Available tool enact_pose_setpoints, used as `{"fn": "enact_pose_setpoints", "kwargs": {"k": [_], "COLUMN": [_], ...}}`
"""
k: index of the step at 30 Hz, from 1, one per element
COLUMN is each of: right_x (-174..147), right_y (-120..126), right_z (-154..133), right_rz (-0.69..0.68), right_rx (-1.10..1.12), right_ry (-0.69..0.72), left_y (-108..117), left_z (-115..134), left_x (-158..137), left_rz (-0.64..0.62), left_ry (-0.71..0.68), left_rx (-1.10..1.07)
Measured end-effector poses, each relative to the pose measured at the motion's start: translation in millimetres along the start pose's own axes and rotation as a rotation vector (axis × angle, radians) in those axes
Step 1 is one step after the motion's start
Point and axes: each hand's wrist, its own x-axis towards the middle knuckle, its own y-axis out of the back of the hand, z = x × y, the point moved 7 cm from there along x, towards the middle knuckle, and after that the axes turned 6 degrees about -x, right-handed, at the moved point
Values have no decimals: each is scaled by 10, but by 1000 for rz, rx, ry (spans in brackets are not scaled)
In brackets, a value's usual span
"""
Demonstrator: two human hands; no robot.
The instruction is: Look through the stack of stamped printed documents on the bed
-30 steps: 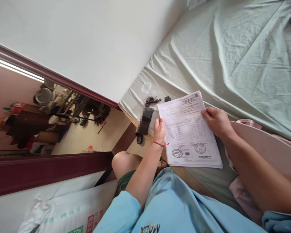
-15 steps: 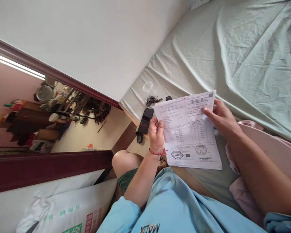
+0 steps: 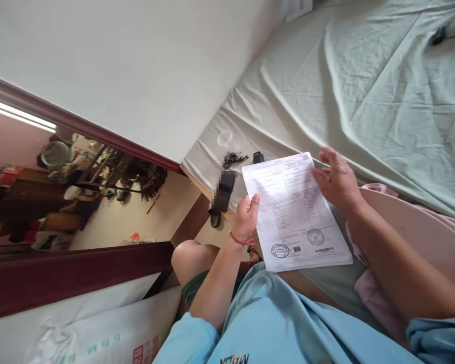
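Note:
A printed, stamped sheet of paper [image 3: 288,212], apparently on top of a thin stack, is held over my lap. My left hand [image 3: 247,216] grips its left edge, thumb on top and fingers hidden beneath. At the upper right corner, my right hand [image 3: 337,179] is open, its fingers spread just beside the paper's edge and slightly blurred. Two round ink stamps and a barcode show on the lower part of the page. Past my left hand lies a black phone-like object [image 3: 226,191], partly pixelated.
A pale green sheet [image 3: 382,91] covers the bed. Near the wall are keys [image 3: 233,159], a clear plastic cup [image 3: 225,137] and a small black object [image 3: 258,157]. Pink items [image 3: 375,298] lie by my right arm. White sacks [image 3: 109,328] stand at lower left, beside a doorway.
My right hand has let go of the paper's upper right corner and opened beside it. The papers tilt slightly lower, while my left hand keeps its hold.

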Motion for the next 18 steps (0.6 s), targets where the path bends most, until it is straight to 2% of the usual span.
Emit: {"fn": "enact_pose_setpoints", "kwargs": {"k": [2,4,7,9,13,18], "right_x": [-11,-38,-84,-115,-138,-35], "right_y": [155,269,382,421,417,160], "right_z": [-222,-391,-598,-697,-769,-665], "right_rz": [119,155,102,33,-52,-137], "right_rx": [-153,-245,-285,-284,-253,-266], "right_ry": [209,302,378,409,407,342], "left_y": [-57,-100,-197,-243,-229,-197], "left_z": [209,431,669,724,583,71], "left_x": [-74,-163,-297,-351,-312,-70], "left_rz": [-136,-236,-368,-396,-299,-236], "left_ry": [-66,-142,-232,-248,-163,46], "left_rx": [90,155,221,226,87,-206]}}
